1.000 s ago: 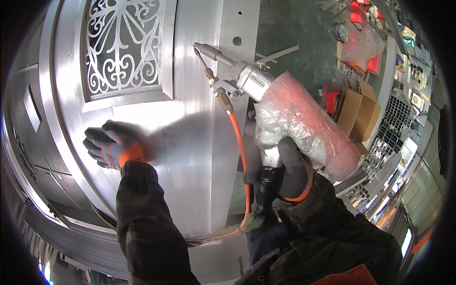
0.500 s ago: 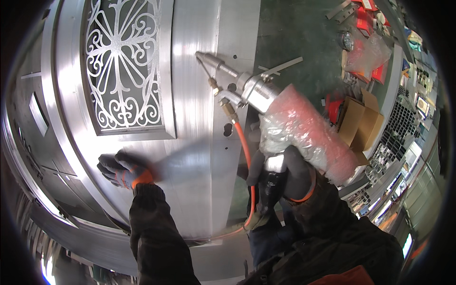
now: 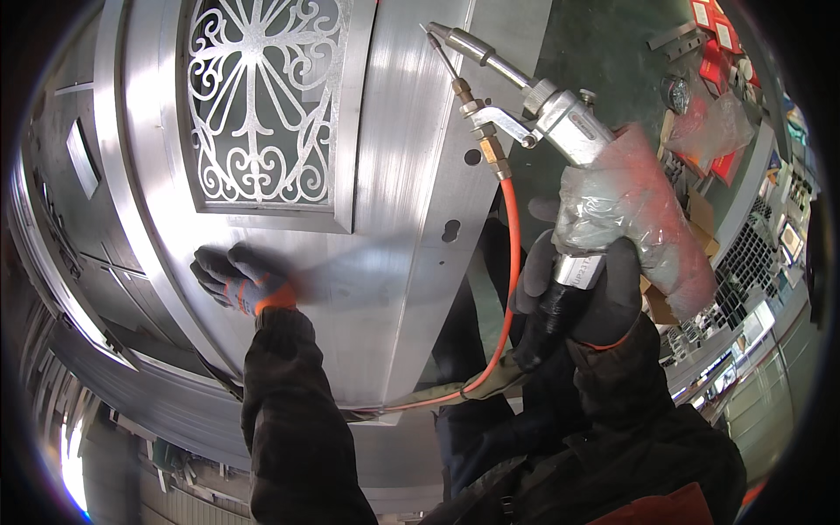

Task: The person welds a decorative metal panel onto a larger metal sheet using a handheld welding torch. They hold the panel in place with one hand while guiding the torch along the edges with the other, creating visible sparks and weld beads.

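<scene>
A large silver metal door (image 3: 398,219) lies before me, with a white scrollwork grille (image 3: 255,61) set in a framed opening. My left hand (image 3: 243,278), in a dark glove with an orange cuff, rests on its panel, fingers spread and holding nothing. My right hand (image 3: 604,297), gloved too, is wrapped round the black handle of a handheld welding gun (image 3: 573,127). Red and clear bubble wrap (image 3: 639,214) covers the gun's body. Its pointed nozzle and a thin side tube meet at the tip, above the door's right edge strip, apparently off the metal.
From the side tube an orange hose (image 3: 514,254) curves down and runs left near the door's lower edge. Red boxes (image 3: 722,61), clear plastic bags (image 3: 717,122) and a cardboard carton (image 3: 700,217) lie at the right. Stacked square tubes (image 3: 748,254) stand beyond.
The welding gun has moved up and right, its tip shifting toward the door's right edge. My left hand stays on the panel, while the whole view has shifted slightly.
</scene>
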Motion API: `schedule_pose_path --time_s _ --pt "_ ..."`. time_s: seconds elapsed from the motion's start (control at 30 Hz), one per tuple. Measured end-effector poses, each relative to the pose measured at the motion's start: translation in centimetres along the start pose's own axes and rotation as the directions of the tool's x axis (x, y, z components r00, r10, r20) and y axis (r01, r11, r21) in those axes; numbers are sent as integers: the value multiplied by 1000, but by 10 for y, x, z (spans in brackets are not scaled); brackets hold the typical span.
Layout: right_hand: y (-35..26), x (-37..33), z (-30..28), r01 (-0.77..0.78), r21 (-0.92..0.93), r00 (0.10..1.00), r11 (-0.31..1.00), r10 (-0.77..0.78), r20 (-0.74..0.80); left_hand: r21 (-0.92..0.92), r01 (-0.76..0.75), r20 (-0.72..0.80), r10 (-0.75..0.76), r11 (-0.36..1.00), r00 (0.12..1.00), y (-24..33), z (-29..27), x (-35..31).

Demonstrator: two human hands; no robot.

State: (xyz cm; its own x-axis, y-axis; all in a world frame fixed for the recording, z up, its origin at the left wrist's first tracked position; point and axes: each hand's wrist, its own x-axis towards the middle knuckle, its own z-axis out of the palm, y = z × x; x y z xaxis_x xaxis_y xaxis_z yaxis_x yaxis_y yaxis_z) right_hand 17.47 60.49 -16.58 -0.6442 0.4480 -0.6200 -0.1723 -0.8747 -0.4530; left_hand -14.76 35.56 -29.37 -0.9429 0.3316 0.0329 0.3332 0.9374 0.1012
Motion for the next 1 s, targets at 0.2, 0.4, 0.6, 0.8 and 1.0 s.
schedule_pose_path --time_s 0.2,0.4,0.6,0.8,1.0 --pt "-6 -13 15 -38 -98 998 994 32 -59 84 13 32 -16 996 999 -6 0 6" --pt "-9 -9 38 31 -189 979 981 -68 -191 146 19 84 -31 989 996 -5 0 11" --pt "-18 17 49 121 -31 977 992 -124 -174 240 360 144 -399 902 905 36 -6 -9" --pt "-29 50 56 142 -53 970 988 -150 -192 179 311 73 -328 933 942 29 6 -21" --pt "-22 68 70 178 -21 934 984 -176 -311 153 291 39 -300 944 953 30 0 -20"
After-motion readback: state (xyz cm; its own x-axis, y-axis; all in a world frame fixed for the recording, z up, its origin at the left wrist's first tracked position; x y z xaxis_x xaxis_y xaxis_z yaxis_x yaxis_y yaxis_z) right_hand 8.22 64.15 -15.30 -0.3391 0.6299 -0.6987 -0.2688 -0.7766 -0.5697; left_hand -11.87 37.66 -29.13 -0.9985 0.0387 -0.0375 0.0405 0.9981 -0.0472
